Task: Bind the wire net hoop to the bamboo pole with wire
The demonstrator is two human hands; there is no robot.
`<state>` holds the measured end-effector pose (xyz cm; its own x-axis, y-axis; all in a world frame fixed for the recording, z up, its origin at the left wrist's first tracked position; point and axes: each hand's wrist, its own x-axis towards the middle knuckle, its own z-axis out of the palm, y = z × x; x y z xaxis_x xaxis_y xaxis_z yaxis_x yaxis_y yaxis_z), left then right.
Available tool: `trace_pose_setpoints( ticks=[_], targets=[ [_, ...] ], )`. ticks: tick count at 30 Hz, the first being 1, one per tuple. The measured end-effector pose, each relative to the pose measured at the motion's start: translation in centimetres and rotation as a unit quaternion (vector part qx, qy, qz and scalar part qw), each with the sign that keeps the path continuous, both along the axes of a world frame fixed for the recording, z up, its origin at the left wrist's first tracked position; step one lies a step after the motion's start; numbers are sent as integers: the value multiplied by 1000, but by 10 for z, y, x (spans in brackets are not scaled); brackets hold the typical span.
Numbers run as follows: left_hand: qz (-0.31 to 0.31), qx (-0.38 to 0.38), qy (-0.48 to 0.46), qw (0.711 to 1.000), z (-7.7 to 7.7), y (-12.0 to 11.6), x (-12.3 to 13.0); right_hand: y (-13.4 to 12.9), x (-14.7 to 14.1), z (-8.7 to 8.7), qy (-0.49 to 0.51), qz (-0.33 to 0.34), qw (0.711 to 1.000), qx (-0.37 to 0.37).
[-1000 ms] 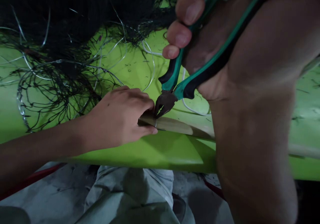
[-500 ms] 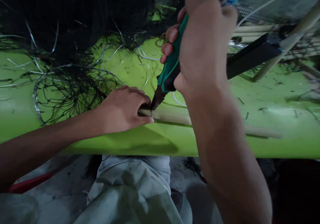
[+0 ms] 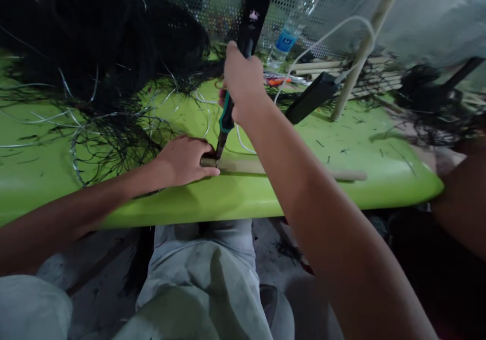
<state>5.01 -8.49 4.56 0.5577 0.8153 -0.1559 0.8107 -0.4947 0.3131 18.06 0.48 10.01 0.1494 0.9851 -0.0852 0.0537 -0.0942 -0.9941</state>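
Fingers and thumb of my left hand (image 3: pixel 186 160) are closed on the end of a pale wooden stick (image 3: pixel 243 166) lying along the green tabletop (image 3: pixel 228 198). A thin wire loop (image 3: pixel 217 163) circles the stick beside my thumb. My right hand (image 3: pixel 245 79) is wrapped round green-and-black handled pliers (image 3: pixel 227 115), tilted with the dark jaws down at the wire loop. Whether the jaws grip the wire is too small to tell. My right forearm hides part of the stick.
Black netting (image 3: pixel 94 41) and loose wires cover the left. Behind my right hand are a black device with a lit display (image 3: pixel 255 18), a water bottle (image 3: pixel 292 29), a black box with a white cable (image 3: pixel 313 97), an upright pole (image 3: pixel 360 51) and sticks (image 3: pixel 319 68). Another person's arm (image 3: pixel 463 193) is at right.
My right hand and the pliers have moved lower and farther from me, and the handles stand steeper. The camera view has shifted, showing more on the right. My left hand still holds the stick.
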Motion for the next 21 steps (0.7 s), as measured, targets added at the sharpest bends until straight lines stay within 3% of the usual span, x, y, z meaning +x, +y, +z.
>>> trace_pose_setpoints(
  ticks=[4,10,14,16,18,21],
  targets=[
    [-16,9,-10,1000,-3,2,0,-27,31,22,70,57,996,3],
    [-25,20,-20,999,-4,4,2,-32,82,37,194,151,959,140],
    [-41,73,-12,996,-8,-1,4,-16,86,30,227,239,924,195],
    [-68,151,-27,986,-14,-5,3,-12,79,21,231,266,910,220],
    [-97,244,-52,963,-21,-9,1,-10,70,11,224,273,907,229],
    [-115,289,-61,949,-28,-14,-3,-13,60,-6,203,263,920,207]
  ],
)
